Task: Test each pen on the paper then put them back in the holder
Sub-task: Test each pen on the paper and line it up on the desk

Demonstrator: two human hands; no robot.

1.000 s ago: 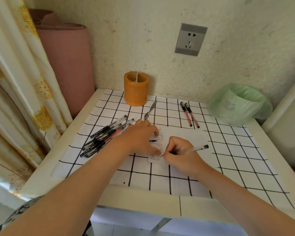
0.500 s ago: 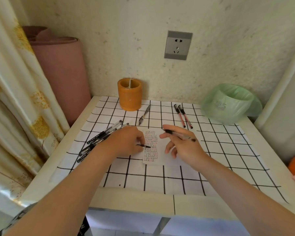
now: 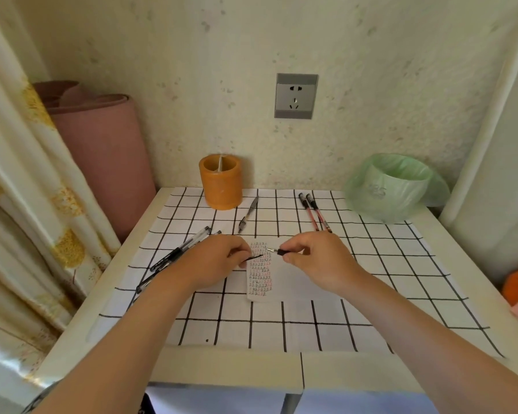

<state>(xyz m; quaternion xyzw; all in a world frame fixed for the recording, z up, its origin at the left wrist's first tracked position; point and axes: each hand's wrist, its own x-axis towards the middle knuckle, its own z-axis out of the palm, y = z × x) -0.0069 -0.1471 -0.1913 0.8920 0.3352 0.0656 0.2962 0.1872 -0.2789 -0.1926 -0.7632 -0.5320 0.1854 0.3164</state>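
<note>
A small paper (image 3: 262, 282) covered with rows of test marks lies on the checked table mat (image 3: 281, 324). Just above it my right hand (image 3: 316, 259) grips a pen (image 3: 277, 251), its tip pointing left. My left hand (image 3: 219, 262) pinches a thin black pen cap (image 3: 254, 258), whose end points right at the pen tip; a small gap separates them. The orange holder (image 3: 221, 182) stands at the back by the wall. Several black pens (image 3: 178, 253) lie in a heap under my left forearm.
One dark pen (image 3: 248, 215) lies alone in front of the holder, and two red pens (image 3: 314, 212) lie side by side at the back right. A bin lined with a green bag (image 3: 393, 188) fills the back right corner. A curtain and a pink roll (image 3: 102, 162) stand left.
My right hand has lifted the pen off the paper and turned its tip to the left. My left hand has come off the paper with the cap, and both hands have drawn close together.
</note>
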